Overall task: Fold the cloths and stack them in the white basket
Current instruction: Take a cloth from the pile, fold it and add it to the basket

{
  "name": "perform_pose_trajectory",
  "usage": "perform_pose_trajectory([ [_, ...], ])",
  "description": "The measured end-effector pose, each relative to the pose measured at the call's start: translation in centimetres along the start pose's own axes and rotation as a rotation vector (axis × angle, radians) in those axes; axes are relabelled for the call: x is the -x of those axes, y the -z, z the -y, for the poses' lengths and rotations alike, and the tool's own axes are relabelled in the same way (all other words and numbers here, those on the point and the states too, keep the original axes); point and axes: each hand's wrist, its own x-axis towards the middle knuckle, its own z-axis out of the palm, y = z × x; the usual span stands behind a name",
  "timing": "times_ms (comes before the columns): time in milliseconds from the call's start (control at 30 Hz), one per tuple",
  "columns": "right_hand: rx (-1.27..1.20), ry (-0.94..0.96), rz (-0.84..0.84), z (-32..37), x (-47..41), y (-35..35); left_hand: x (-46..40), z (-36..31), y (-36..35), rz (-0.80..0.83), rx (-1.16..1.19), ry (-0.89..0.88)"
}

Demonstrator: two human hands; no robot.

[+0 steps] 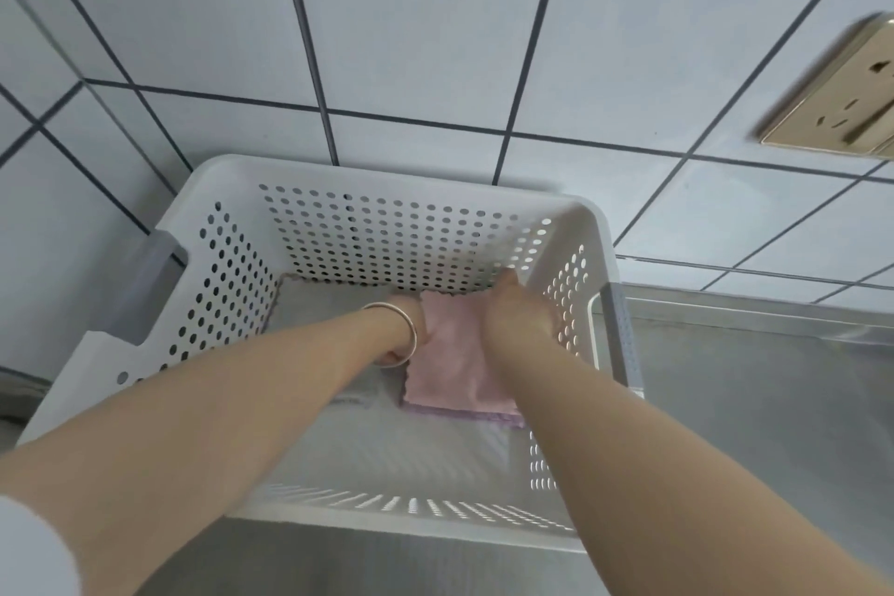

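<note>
From the head view: both my arms reach down into the white basket (pixel 227 189) in the middle of the frame; my left hand (pixel 411 329) and right hand (pixel 520 310) press the folded pink cloth (pixel 454 368) onto a purple cloth (pixel 464 417), beside a grey cloth (pixel 329 305); I cannot tell if my fingers are curled; I think this is the stacking step; next I should let go and lift out gently.

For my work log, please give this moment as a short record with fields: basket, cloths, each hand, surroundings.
basket: white basket, perforated walls, on a metal counter
cloths: pink cloth folded, on a purple cloth; grey cloth beside them
left hand: left hand at the pink cloth's left edge, fingers hidden
right hand: right hand resting on the pink cloth
surroundings: tiled wall, wall socket
</note>
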Motion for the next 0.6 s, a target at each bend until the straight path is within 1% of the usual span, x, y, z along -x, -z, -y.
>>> perform_pose_trajectory([
  [100, 0.038, 0.026, -0.017, -0.1, 0.0, 0.3, -0.5, 0.2, -0.4, 0.006, -0.19, -0.009],
  [167, 0.095, 0.085, -0.017, 0.4, 0.2, 0.6, -0.5, 0.1, -0.2, 0.018, -0.196, -0.006],
  [233, 0.156, 0.11, 0.058, 1.3, 0.3, -0.2, -0.3, 0.1, -0.2, 0.026, -0.185, 0.002],
  [267, 0.176, 0.108, 0.087, 1.5, 0.5, -0.9, -0.2, 0.0, -0.4, -0.002, -0.181, 0.013],
  [300, 0.16, 0.1, 0.117, 1.6, 0.8, -1.6, 0.1, -0.2, -0.6, -0.059, -0.182, 0.036],
  [333, 0.113, 0.121, 0.134, 1.4, 0.7, -2.3, 0.5, -0.4, -0.6, -0.148, -0.18, 0.048],
  [367, 0.024, 0.104, 0.156, 0.9, 0.8, -2.6, 1.0, -0.7, -0.5, -0.257, -0.189, 0.023],
  [400, -0.039, 0.093, 0.159, 0.6, 0.9, -2.8, 1.4, -1.0, -0.4, -0.356, -0.203, -0.054],
  [433, -0.075, 0.075, 0.176, 0.4, 1.1, -2.8, 1.8, -1.2, -0.4, -0.416, -0.241, -0.15],
  [467, -0.068, 0.071, 0.199, 0.5, 1.0, -3.1, 2.4, -1.5, -0.3, -0.419, -0.279, -0.246],
  [500, -0.036, 0.084, 0.226, 0.9, 0.7, -3.5, 3.0, -1.9, -0.3, -0.367, -0.329, -0.315],
  [533, 0.053, 0.114, 0.249, 1.1, 0.6, -3.6, 3.2, -2.1, -0.5, -0.298, -0.383, -0.345],
  [567, 0.113, 0.135, 0.253, 1.0, 0.8, -3.5, 3.2, -2.3, -1.0, -0.222, -0.442, -0.33],
  [600, 0.112, 0.13, 0.276, 0.8, 1.0, -3.0, 2.8, -2.3, -1.6, -0.16, -0.483, -0.294],
])
